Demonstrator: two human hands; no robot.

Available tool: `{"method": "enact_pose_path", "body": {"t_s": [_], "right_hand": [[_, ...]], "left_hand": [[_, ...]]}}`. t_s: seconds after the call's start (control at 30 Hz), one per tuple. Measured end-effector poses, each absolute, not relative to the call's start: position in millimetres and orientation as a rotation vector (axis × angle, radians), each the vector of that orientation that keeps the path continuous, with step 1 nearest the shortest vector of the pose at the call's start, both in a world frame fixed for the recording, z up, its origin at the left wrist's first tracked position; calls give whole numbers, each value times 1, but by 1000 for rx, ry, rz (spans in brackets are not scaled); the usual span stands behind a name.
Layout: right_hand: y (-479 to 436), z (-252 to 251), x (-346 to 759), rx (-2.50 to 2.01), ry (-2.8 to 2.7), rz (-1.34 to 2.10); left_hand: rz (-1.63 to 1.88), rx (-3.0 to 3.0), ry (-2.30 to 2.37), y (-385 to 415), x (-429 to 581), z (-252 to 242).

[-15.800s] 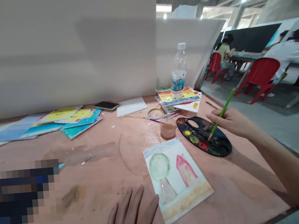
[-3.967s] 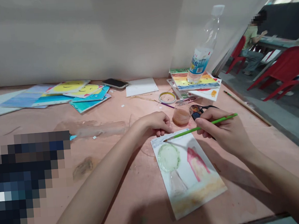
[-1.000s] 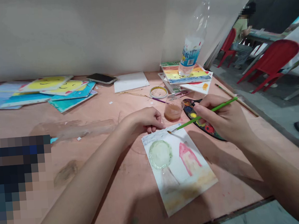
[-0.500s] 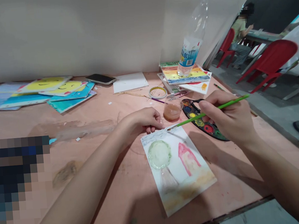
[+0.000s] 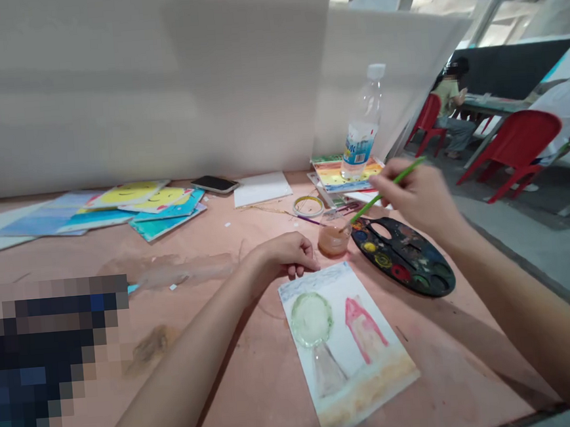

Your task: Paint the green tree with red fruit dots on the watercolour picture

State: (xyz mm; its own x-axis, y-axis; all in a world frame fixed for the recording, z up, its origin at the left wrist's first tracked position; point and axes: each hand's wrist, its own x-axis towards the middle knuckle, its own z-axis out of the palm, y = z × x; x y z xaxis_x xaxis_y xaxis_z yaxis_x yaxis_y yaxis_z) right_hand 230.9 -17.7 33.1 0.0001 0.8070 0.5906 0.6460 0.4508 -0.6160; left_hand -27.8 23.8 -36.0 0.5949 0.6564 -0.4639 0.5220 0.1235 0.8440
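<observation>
The right hand (image 5: 414,193) grips a green paintbrush (image 5: 386,189) between thumb and fingers. The shaft slants down to the left, its bristle end at the rim of a small cup (image 5: 334,239) of brownish water. Whether the tip is in the water cannot be told. The left hand (image 5: 288,256) rests loosely curled and empty on the bench (image 5: 199,312), at the top left corner of a painting (image 5: 347,347) of a green tree and a red house. A dark palette (image 5: 404,257) lies just right of the cup. Behind, a water bottle (image 5: 361,125) stands upright on a stack of paintings (image 5: 336,175), near a roll of tape (image 5: 308,205). A phone (image 5: 215,183) and smiley-face pictures (image 5: 136,202) lie farther left.
</observation>
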Motion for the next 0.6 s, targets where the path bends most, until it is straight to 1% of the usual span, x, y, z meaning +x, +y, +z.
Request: {"method": "enact_pose_path", "body": {"t_s": [0.13,0.23,0.3,0.47,0.6], "right_hand": [[18,36,193,-1255,-2000,333],[25,39,164,-1229,-2065,347],[26,40,153,-1223,-2080,341],[24,41,153,-1227,-2124,420],[24,47,166,-1246,-2172,454]], "left_hand": [[395,1554,1075,23,-30,-32],[652,1607,1084,23,-27,-28],[752,1654,1053,23,-21,-30],[745,1678,831,24,-8,-51],[770,1677,817,26,-10,-63]]}}
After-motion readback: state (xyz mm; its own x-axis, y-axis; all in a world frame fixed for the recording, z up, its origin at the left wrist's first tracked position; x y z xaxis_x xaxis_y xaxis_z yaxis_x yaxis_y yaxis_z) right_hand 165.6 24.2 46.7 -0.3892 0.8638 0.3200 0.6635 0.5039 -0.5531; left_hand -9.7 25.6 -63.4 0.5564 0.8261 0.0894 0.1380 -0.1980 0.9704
